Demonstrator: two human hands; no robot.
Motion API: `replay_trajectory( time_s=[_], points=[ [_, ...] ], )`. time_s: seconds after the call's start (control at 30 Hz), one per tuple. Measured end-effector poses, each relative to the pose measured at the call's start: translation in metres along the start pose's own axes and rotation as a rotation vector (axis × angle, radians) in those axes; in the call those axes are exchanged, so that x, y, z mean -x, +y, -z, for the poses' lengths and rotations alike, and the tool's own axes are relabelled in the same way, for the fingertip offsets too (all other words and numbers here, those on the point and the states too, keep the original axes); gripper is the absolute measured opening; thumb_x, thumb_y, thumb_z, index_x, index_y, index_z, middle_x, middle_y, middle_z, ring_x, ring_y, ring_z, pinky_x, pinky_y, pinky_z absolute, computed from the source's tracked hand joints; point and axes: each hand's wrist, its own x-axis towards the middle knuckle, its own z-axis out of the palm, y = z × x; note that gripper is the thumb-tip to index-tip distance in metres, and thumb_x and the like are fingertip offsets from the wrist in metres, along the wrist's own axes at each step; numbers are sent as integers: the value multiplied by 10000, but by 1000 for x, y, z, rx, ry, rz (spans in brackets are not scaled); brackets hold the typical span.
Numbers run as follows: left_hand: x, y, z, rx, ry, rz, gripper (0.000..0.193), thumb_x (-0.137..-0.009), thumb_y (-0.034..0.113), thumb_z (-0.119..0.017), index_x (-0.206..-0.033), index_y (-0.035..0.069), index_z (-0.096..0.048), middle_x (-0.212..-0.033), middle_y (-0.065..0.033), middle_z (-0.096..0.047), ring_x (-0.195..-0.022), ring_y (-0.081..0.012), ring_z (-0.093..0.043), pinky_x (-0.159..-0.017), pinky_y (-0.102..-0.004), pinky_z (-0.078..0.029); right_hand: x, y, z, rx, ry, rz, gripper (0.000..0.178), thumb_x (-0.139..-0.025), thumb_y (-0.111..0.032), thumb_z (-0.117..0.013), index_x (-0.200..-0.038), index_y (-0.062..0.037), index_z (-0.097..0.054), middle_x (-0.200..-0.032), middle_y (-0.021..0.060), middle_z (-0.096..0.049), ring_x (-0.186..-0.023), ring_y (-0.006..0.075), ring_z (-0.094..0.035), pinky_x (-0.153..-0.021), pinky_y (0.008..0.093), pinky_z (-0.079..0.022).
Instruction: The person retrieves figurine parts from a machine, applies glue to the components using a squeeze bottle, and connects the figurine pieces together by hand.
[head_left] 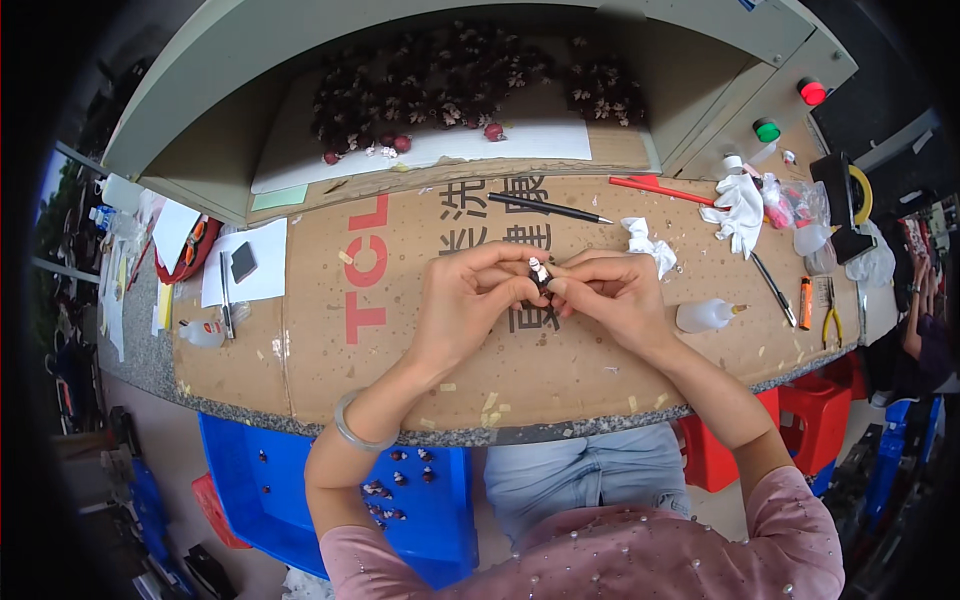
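Observation:
A small figurine (539,269) with a white upper part and a dark lower part is pinched between my two hands above the cardboard-covered bench. My left hand (468,293) grips it from the left with thumb and fingers closed. From the right, my right hand (612,292) pinches it, thumb against forefinger. Its lower part is mostly hidden by my fingertips. A black pen-like tool (550,207) lies beyond my hands, and crumpled white tissue (648,246) is just past my right hand. A plastic squeeze bottle (706,315) lies right of my right wrist.
Many dark red and white pieces (430,80) fill the back shelf. At right are white gloves (738,213), yellow-handled pliers (832,318) and an orange tube (806,302). Another squeeze bottle (203,333) is at left. A blue bin (290,500) with several small pieces sits below the bench edge.

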Motion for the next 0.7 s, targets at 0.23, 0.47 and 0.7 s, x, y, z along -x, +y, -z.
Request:
replay_trajectory(
  time_s=[0.23, 0.47, 0.7],
  points=[
    [0, -3, 1, 25, -23, 84, 288, -818, -96, -569, -1099, -46, -607, -868, -89, -659, -730, -122, -660, -607, -180, -496, -6, -7, 4, -78, -83, -192, 148, -839, -59, -636, -915, 59, -684, -781, 125, -675, -647, 115, -628, -591, 214, -531],
    [-6, -9, 3, 49, -68, 154, 194, -822, -84, -582, -1014, -61, -594, -847, -99, -653, -706, -134, -661, -589, -182, -491, -9, -9, 7, -101, -100, -323, 172, -838, -82, -649, -910, 72, -677, -768, 152, -677, -620, 133, -645, -587, 219, -543],
    [-9, -15, 8, 55, -107, 184, 143, -807, -83, -597, -946, -46, -591, -788, -91, -647, -690, -122, -658, -564, -175, -481, -10, 2, 4, -64, -85, -280, 138, -821, -65, -661, -853, 68, -684, -715, 138, -666, -589, 133, -632, -563, 228, -534]
  ],
)
